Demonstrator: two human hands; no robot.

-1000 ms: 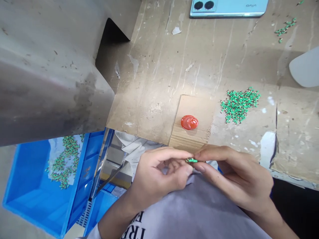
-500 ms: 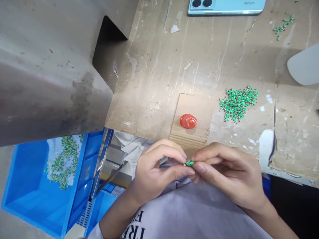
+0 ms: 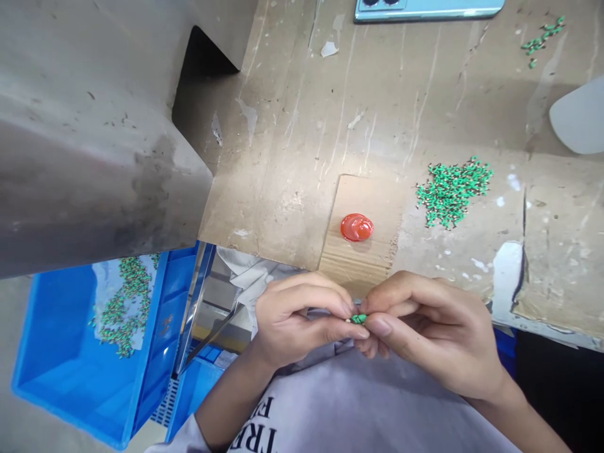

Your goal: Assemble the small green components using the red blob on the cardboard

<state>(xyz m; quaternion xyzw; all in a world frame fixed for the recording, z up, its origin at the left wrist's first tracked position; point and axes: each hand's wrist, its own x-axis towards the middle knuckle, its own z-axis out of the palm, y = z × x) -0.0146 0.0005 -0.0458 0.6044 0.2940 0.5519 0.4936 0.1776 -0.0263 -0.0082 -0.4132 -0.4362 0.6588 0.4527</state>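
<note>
Between my two hands, close to my shirt front, is a small green part (image 3: pixel 358 319) with a pale end pointing left. My left hand (image 3: pixel 302 324) pinches its left side between thumb and forefinger. From the other side, the thumb and fingertips of my right hand (image 3: pixel 429 327) grip it, and they partly cover it. Just beyond my hands a piece of cardboard (image 3: pixel 361 192) lies on the table, bearing a shallow red dish (image 3: pixel 357 227) that looks glossy inside. A pile of similar small green parts (image 3: pixel 453 190) lies right of the cardboard.
A metal housing (image 3: pixel 94 126) fills the left side. Below it, a blue bin (image 3: pixel 51 352) contains many green parts on a white sheet. A light-blue phone (image 3: pixel 434 11) lies at the table's far edge, near a few loose green parts (image 3: pixel 542 38) and a white rounded object (image 3: pixel 578 116).
My left thumb and fingers have drawn closer together around the green part. The part has shifted slightly down and appears turned between my fingertips. The camera view has moved a little.
</note>
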